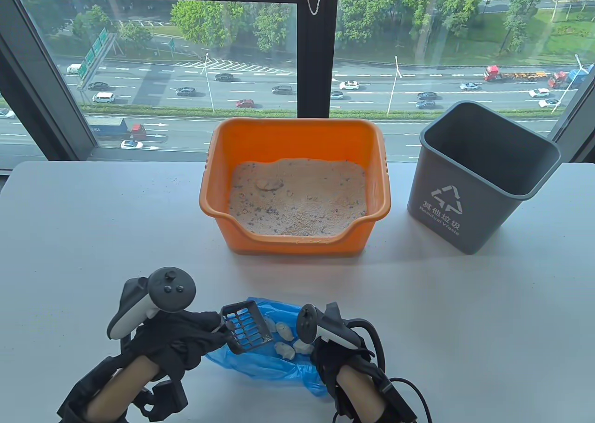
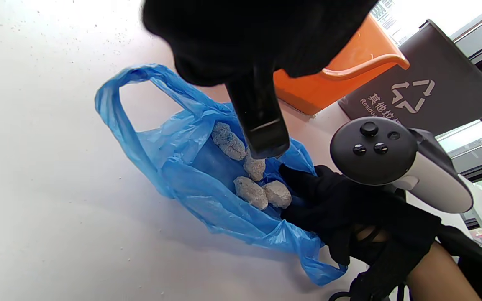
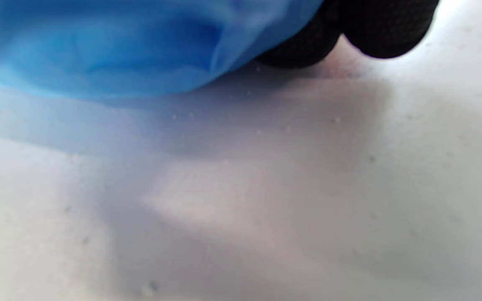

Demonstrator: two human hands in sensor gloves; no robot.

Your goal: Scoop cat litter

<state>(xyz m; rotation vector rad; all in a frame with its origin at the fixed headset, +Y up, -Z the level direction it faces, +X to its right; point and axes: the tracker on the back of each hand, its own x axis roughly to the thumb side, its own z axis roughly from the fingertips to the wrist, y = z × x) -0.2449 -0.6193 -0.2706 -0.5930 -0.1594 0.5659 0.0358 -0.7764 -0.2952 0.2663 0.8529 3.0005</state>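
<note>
A black slotted scoop point(image 1: 246, 327) hangs tilted over an open blue plastic bag point(image 1: 269, 367) at the table's front edge. My left hand point(image 1: 204, 334) grips the scoop by its handle. Blue shows through the slots, and nothing lies in the scoop. Several grey litter clumps point(image 2: 249, 184) sit inside the bag. My right hand point(image 2: 320, 200) holds the bag's right edge; its fingertips point(image 3: 349, 29) curl against the blue plastic point(image 3: 119, 42). The orange litter box point(image 1: 297, 135) with pale litter point(image 1: 297, 200) stands behind the bag at mid table.
A grey waste bin point(image 1: 483, 181) stands at the right of the litter box. A window runs along the table's far edge. A black cable point(image 1: 409, 386) trails from my right wrist. Bare white table point(image 1: 93, 218) spreads to the left.
</note>
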